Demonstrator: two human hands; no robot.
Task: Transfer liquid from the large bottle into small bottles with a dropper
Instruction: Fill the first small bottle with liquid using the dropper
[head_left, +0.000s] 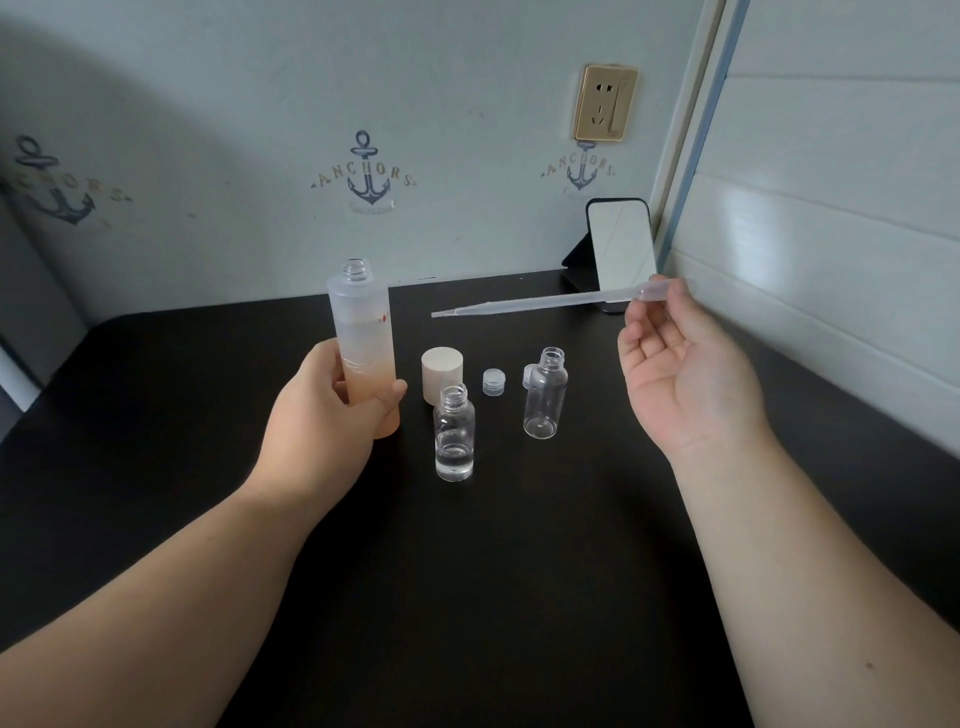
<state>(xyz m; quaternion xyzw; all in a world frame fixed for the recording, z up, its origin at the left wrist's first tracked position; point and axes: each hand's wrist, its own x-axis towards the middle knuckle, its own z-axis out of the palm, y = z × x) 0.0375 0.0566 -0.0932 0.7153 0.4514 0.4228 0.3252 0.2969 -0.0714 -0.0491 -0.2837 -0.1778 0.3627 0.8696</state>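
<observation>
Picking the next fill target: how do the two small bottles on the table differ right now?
The nearer small bottle holds a shallow layer of clear liquid; the farther small bottle looks empty. The nearer one is closer to the large bottle that the left hand grips; the farther one sits toward the right hand. Both are clear, upright and uncapped.

Head cam, looks fwd & down at table (467, 597), close

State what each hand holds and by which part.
The left hand grips the large bottle around its lower body. The right hand pinches the dropper at its bulb end, tip pointing left.
</observation>
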